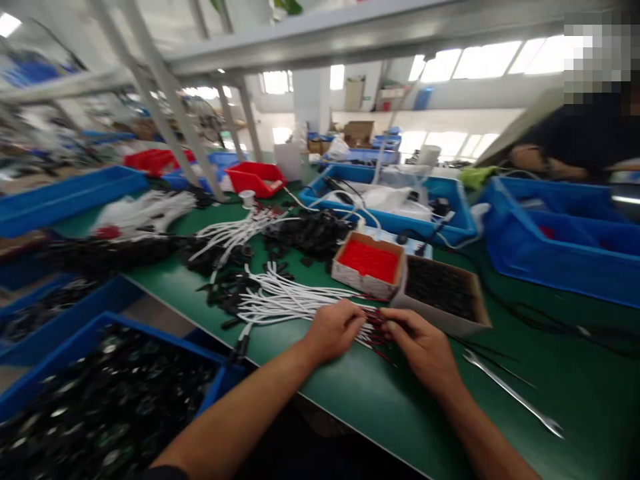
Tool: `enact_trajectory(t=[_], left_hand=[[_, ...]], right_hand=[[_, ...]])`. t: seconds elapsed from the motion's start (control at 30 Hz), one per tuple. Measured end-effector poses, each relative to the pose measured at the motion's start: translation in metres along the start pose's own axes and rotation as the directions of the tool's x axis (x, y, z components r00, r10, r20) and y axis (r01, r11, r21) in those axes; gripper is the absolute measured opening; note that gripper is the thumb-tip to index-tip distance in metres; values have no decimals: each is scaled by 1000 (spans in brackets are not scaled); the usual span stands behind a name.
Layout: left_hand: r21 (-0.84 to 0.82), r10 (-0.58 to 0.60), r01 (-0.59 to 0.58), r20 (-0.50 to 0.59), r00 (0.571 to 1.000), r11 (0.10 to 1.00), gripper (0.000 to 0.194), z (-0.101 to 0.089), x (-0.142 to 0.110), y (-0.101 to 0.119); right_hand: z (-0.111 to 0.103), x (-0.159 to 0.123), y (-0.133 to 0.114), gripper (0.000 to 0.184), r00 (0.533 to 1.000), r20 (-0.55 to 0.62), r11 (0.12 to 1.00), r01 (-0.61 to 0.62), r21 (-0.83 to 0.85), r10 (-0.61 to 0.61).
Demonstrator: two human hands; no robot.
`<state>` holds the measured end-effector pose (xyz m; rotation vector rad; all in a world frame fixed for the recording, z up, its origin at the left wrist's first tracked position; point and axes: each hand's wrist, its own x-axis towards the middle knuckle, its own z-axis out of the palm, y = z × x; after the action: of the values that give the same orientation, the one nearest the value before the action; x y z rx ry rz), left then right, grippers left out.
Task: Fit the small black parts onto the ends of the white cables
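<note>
A bundle of white cables (pixel 285 298) lies across the green bench, its stripped ends showing thin red and black wires (pixel 375 328). My left hand (pixel 334 330) rests over the near side of the bundle, fingers curled in a pinch on a white cable close to those wires. Opposite it, my right hand (pixel 423 343) has thumb and fingertips closed at the wire ends; the exact piece between them is too small to make out. Just behind the hands stand a carton of small red pieces (pixel 369 259) and a carton of small black pieces (pixel 440 288).
A wrench (pixel 513 393) lies right of my right hand. Blue bins (pixel 565 260) and a red bin (pixel 255 179) line the back. More white cables (pixel 235 230) and black parts (pixel 313 230) are heaped at left. A person (pixel 575 137) sits at far right.
</note>
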<state>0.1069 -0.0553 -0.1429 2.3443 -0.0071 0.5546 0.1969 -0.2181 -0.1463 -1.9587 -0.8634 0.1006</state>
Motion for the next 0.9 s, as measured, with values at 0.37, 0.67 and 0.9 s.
enact_trajectory(t=[0.37, 0.67, 0.9], left_hand=[[-78, 38, -38, 3, 999, 996, 12, 4, 0, -4], [-4, 123, -123, 57, 991, 992, 16, 5, 0, -8], [92, 167, -179, 125, 978, 979, 16, 5, -2, -6]], right_hand=[[-7, -10, 5, 22, 976, 147, 808, -216, 547, 162], [-10, -12, 7, 17, 984, 134, 914, -160, 373, 117], [-10, -11, 4, 11, 998, 5, 997, 62, 46, -62]])
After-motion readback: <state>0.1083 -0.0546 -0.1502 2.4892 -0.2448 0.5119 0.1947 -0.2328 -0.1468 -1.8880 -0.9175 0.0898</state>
